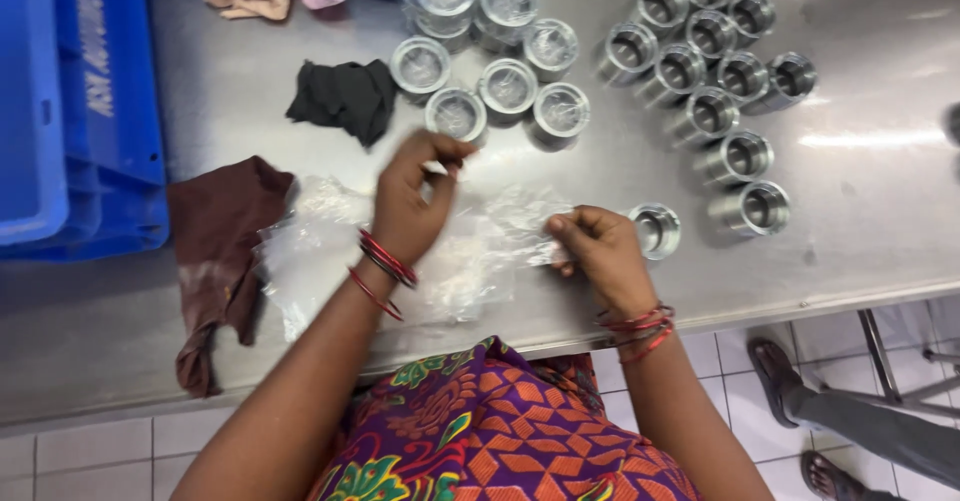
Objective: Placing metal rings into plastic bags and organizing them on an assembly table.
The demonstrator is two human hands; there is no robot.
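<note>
Pinching a clear bag (470,251) with both hands, left hand (415,201) and right hand (600,251) closed on it; bagged cups (480,21) upper middle, bare rings (720,71) upper right waiting.

Open steel table (880,211) lies to the right of the right hand (598,251), past one metal ring (655,230) touching it. Ahead, wrapped cups (508,86) and bare metal sleeves (715,71) crowd the way. Left, a maroon rag (225,251) and blue crates (80,111) block passage.

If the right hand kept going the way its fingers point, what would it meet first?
The right hand pinches a clear plastic bag, fingers pointing toward the left hand. It would likely cross more bag, then reach that hand; depth is uncertain.
</note>
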